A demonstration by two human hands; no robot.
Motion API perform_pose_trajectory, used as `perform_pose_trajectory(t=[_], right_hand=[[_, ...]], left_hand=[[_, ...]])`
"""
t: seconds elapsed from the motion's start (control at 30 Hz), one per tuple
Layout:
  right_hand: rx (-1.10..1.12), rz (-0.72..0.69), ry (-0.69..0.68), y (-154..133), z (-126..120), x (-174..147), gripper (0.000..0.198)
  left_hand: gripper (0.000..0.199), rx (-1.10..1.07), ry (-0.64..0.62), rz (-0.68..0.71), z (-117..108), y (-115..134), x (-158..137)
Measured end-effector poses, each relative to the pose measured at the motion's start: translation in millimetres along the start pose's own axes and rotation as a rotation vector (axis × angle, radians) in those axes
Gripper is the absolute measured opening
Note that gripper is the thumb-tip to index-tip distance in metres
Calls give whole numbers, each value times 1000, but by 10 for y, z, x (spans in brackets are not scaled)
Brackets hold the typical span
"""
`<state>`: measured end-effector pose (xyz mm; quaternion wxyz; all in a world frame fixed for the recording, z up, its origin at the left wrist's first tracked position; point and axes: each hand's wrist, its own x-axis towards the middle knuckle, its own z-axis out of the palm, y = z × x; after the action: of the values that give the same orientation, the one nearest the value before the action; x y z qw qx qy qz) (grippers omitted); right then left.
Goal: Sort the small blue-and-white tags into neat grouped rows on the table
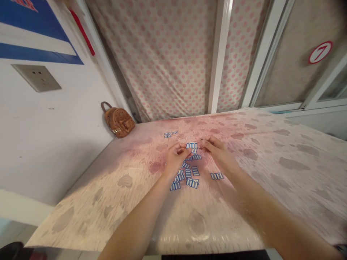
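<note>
My left hand (175, 159) pinches a small flat white piece with blue-outlined bars (192, 147) between thumb and fingers. Close to its right edge is my right hand (215, 148), with thumb and index finger drawn together; anything between those fingertips is too small to make out. Below the hands lies a loose, partly overlapping pile of similar blue-and-white pieces (187, 173). My left hand and wrist hide some of the pile's left side. One single blue-and-white piece (217, 176) lies apart, beside my right forearm.
A small group of similar pieces (167, 134) rests farther back on the patterned tablecloth (130, 213). At the back left, a brown mini backpack (119, 121) leans near the wall. Behind the table hang dotted curtains (168, 54). The table's front edge runs below my forearms.
</note>
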<state>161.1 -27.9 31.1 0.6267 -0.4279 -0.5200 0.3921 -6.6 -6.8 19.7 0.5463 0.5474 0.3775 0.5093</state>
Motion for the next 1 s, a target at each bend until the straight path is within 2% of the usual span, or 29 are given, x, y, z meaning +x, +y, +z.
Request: perform_pose_trajectory(t=[0.13, 0.23, 0.43, 0.7, 1.0], right_hand=[[-137, -79, -88, 96, 6, 49, 26], [-196, -121, -28, 159, -12, 79, 21], [-319, -107, 84, 147, -31, 59, 19], [-376, -165, 75, 66, 49, -22, 16], [-446, -177, 71, 141, 74, -54, 16]], left_hand=[[25, -19, -38, -28, 28, -15, -19], [26, -34, -35, -45, 28, -25, -23], [32, -88, -19, -74, 3, -23, -19], [35, -102, -38, -57, 2, -40, -13], [28, -96, -51, -63, 32, -13, -49]])
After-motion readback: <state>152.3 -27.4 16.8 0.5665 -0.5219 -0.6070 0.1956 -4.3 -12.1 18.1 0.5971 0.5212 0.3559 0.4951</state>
